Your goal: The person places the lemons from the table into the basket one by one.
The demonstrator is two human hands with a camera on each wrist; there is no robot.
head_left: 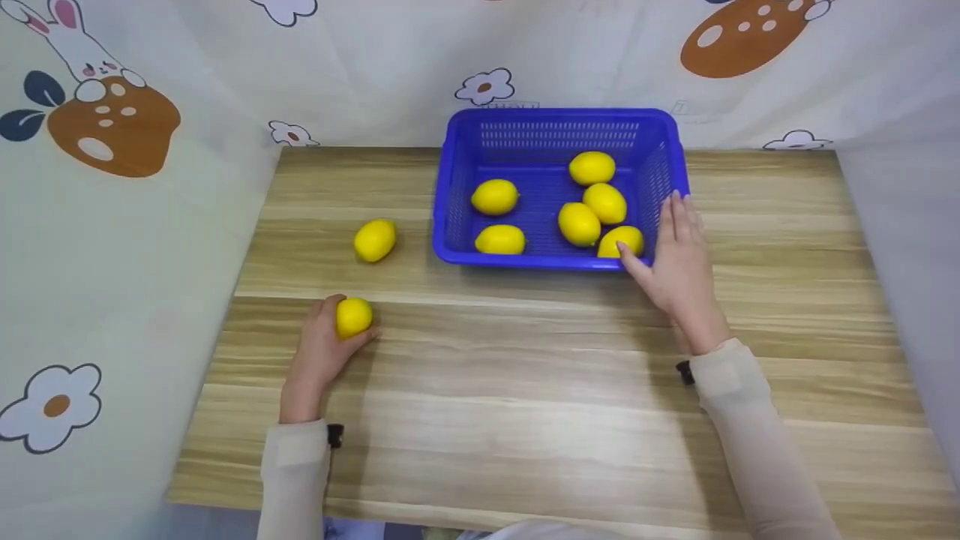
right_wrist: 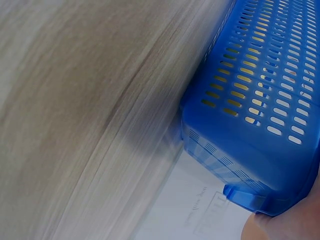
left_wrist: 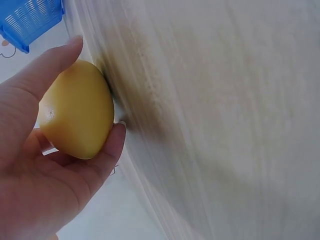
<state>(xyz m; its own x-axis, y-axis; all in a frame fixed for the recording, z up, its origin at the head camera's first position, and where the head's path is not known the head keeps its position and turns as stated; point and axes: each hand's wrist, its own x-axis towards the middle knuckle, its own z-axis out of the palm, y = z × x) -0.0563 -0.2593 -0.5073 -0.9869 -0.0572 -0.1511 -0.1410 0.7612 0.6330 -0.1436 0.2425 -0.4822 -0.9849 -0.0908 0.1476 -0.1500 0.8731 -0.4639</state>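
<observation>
A yellow lemon sits in the grasp of my left hand, on the left part of the table. The left wrist view shows the thumb on one side of this lemon and fingers on the other, close to the wood. At the back stands a blue plastic basket with several lemons inside. My right hand rests on its front right corner, fingers straight along the right rim and thumb over the front rim near a lemon. Much of that hand is out of the right wrist view, beside the basket.
Another loose lemon lies on the wooden table, between the left hand and the basket. A patterned cloth hangs behind the table and along its left side. The table's front edge is near the person's body.
</observation>
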